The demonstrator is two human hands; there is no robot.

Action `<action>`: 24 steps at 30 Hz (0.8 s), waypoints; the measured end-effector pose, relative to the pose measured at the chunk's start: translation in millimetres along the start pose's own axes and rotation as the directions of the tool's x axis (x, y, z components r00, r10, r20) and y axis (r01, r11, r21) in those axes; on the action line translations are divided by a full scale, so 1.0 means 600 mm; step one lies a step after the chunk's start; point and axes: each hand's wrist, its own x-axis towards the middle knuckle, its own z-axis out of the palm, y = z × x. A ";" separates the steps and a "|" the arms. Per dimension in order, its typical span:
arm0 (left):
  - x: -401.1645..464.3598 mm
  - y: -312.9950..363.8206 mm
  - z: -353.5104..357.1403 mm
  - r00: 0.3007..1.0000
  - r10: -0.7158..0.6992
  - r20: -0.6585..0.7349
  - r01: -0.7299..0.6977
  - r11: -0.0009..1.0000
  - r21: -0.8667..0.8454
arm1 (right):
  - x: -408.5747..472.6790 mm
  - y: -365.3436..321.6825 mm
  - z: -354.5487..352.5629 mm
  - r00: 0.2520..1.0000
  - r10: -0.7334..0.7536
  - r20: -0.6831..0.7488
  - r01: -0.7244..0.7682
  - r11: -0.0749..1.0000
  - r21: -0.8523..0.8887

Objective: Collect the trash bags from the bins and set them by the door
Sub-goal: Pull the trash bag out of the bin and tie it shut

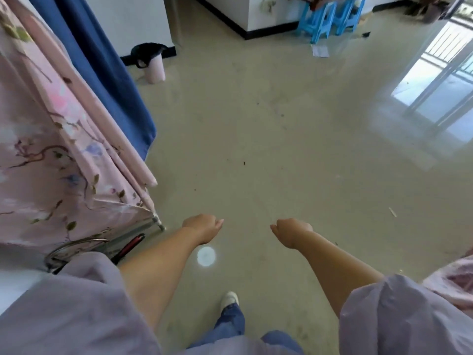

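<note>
- Far left: pink floral curtain [51,149] hangs over a frame, with a blue curtain [102,73] behind it; both reach down to the floor [256,149].
- Upper left of the floor, against the white wall's black skirting: a pale pink bin [154,69] stands upright. A black trash bag [146,52] lines it, its edge folded out over the rim, one loop hanging down the near side.
- Handling estimate: thin film, soft and limp, probably light (contents not visible). Best hold looks like the folded rim or the hanging loop; gather the mouth shut before lifting so nothing spills.
- Low centre-left: left hand [202,226] curled into a loose fist, holding nothing.
- Low centre-right: right hand [291,233] likewise loosely curled, empty.
- Both hands hang above bare floor, well apart from the bin; collection is not yet begun.
- Upper right: blue plastic stools [330,19] by a wall corner, a scrap of paper [320,50] on the floor near them.
- Right edge: a glass door [440,80], brightly lit.
</note>
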 end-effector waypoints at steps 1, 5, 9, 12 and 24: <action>0.026 -0.005 -0.028 1.000 -0.014 0.001 0.014 1.000 -0.007 | 0.026 0.003 -0.029 1.000 0.000 -0.008 0.001 1.000 0.017; 0.133 -0.008 -0.125 0.999 -0.048 -0.012 0.048 0.999 -0.017 | 0.141 0.022 -0.139 0.999 0.015 -0.049 -0.011 0.996 0.083; 0.251 -0.005 -0.207 0.997 -0.068 -0.026 0.066 0.996 -0.060 | 0.270 0.036 -0.248 0.997 -0.039 -0.069 0.040 0.999 0.013; 0.348 0.002 -0.274 0.996 -0.068 -0.056 0.063 0.994 -0.087 | 0.371 0.050 -0.331 0.991 -0.089 -0.103 0.090 0.996 0.006; 0.671 -0.029 -0.547 0.969 -0.229 -0.093 0.208 0.960 -0.190 | 0.734 0.041 -0.673 0.943 -0.328 -0.056 0.317 0.937 -0.144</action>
